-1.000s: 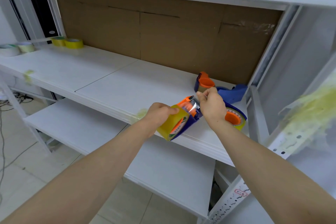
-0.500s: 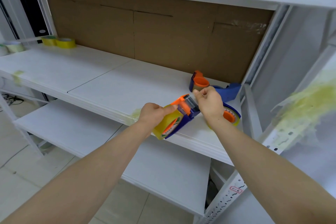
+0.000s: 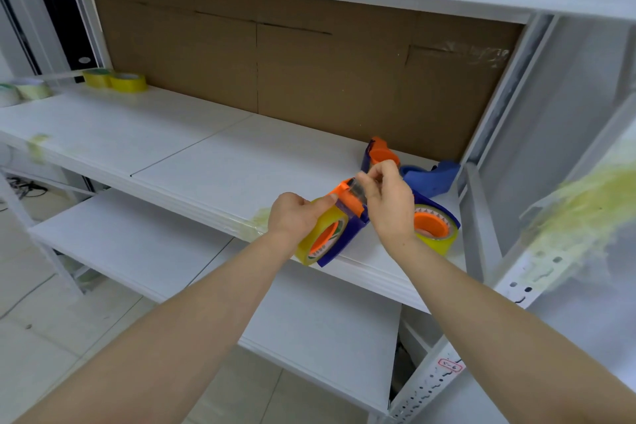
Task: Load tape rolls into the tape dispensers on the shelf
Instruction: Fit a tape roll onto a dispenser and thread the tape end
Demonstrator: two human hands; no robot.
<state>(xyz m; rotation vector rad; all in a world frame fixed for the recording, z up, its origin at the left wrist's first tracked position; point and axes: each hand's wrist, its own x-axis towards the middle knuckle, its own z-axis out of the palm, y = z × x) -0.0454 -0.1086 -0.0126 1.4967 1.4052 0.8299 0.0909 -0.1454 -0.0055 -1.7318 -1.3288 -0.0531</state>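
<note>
The tape dispenser (image 3: 348, 232), a hard blue plastic shell with an orange front plate, sits tilted at the front edge of the white shelf (image 3: 206, 155), carrying a glossy, yellowish see-through tape roll (image 3: 310, 248) on an orange hub. My left hand (image 3: 292, 217) wraps over the roll from the left side, wrist straight, thumb lying along the roll's top toward the orange plate. My right hand (image 3: 390, 205) reaches in from the right with its fingers bunched, pinching the clear, crinkled tape end (image 3: 356, 186) just above that plate.

Just beside my right wrist lies a second loaded dispenser (image 3: 434, 226), its orange hub ringed with a printed saw-tooth pattern. Behind it, against the brown cardboard backing (image 3: 309, 72), stand an orange-and-blue dispenser (image 3: 380, 155) and a plain blue dispenser (image 3: 432, 177). Far left on the shelf sit two yellow rolls (image 3: 118, 80) and paler rolls (image 3: 29, 89).

The print on my roll's core is too small to read. A red-framed label (image 3: 449, 365) on the perforated upright carries handwriting I cannot make out.
</note>
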